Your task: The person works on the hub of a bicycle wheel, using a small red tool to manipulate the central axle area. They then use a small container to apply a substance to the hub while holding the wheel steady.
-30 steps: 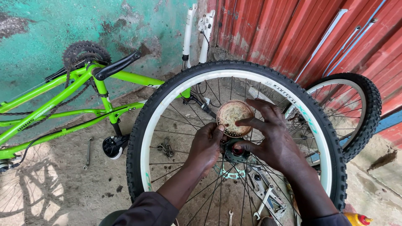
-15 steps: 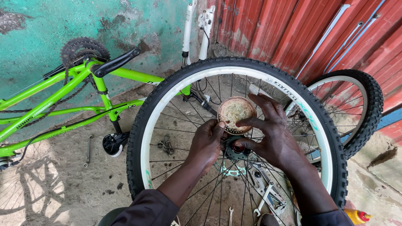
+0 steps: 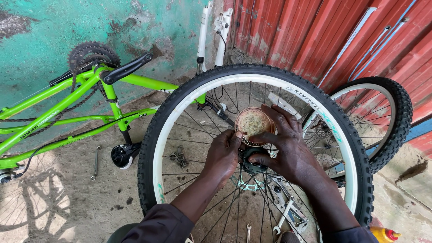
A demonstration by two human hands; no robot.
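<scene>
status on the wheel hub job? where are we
Done: wheel is off the upturned green bike. In hand: both hands at the hub; right hand holds a small round tin of grease-like paste, left hand fingers at its rim. Left: wheel not yet refitted; spanners lie on the ground.

A small round tin [image 3: 253, 125] of gritty brownish grease sits open above the spoked wheel's [image 3: 180, 112] hub [image 3: 252, 163].

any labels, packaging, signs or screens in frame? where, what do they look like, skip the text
Round tin: at the wheel hub, right hand holds it, left hand at its rim; coppery, open, dull greenish fill.
Rim decal: white rim's upper right; teal and dark lettering.
Frame decal: green bike frame, left; dark lettering.
Squeeze bottle: bottom right; yellow, red cap.
No signs or screens.
</scene>
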